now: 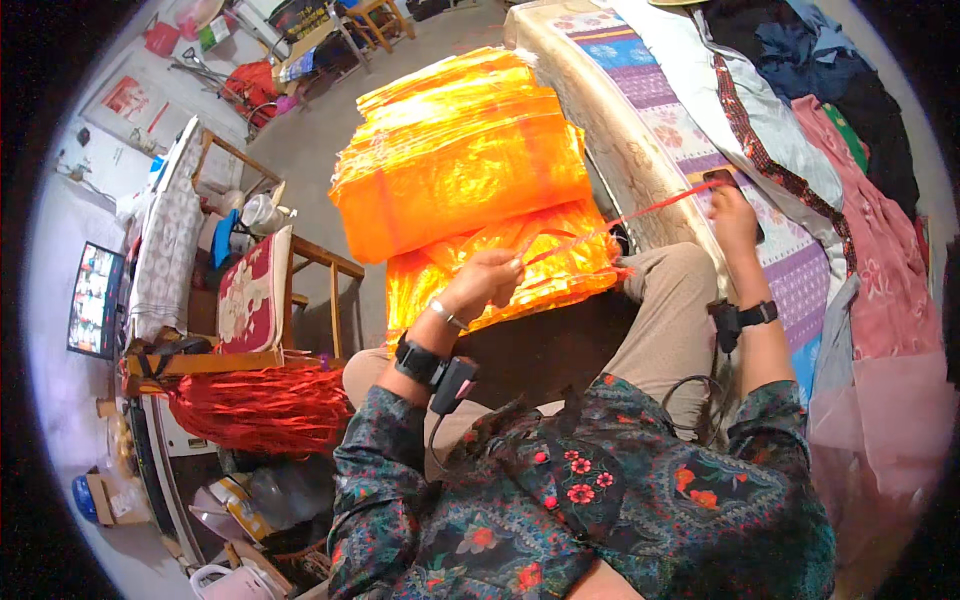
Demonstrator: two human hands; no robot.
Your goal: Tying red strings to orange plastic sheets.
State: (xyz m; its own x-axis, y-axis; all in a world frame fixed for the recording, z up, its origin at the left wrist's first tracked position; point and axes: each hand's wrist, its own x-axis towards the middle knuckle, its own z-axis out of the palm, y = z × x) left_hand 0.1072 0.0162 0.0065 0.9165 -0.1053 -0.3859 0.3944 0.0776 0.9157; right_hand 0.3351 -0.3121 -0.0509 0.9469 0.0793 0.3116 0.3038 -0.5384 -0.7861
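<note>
The red strip [660, 204] looks light, limp and slightly slippery, best pinched near its ends, while the glossy orange sheets [460, 150] stacked at upper centre probably slide on one another and want holding by a whole edge. The strip slants across the centre right of the frame between the left hand [490, 280] and the right hand [733, 216], each grip closed on it; the stack lies just beyond the left grip, apart from the right.

Screen [96, 300] at left — stack [460, 170] between — bed [655, 92] at right.
</note>
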